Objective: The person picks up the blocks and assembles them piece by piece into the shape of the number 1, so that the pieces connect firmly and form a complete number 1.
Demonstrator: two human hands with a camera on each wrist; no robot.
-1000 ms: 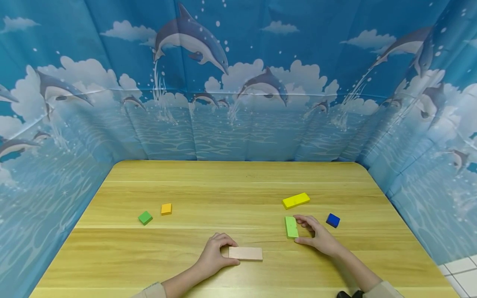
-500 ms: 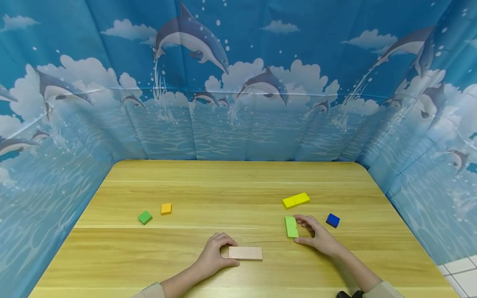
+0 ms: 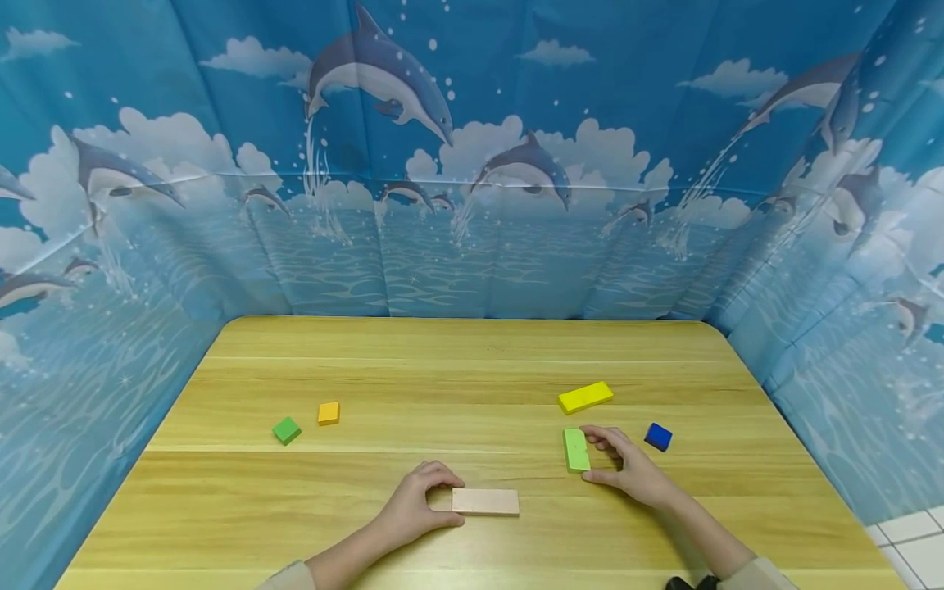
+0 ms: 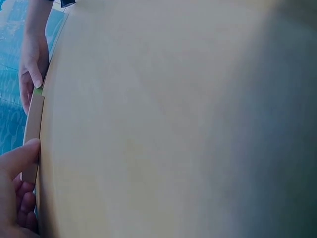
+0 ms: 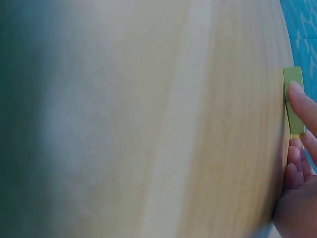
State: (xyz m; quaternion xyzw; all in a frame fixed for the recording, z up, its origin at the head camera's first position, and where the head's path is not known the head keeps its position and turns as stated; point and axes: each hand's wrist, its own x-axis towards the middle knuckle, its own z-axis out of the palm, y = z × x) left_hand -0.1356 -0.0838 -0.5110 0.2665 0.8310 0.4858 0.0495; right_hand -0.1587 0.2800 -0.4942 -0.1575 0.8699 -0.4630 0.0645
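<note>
L hand (image 4: 9, 198) at wood blk (image 4: 32, 119), R hand (image 4: 33, 59) beyond

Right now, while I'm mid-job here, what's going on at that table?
A person's left hand curls round the left end of a pale block on the table. The right hand holds a light green block by its ends. A yellow block and a blue block lie near the right hand; a darker green block and an orange block lie untouched, off to the left.
</note>
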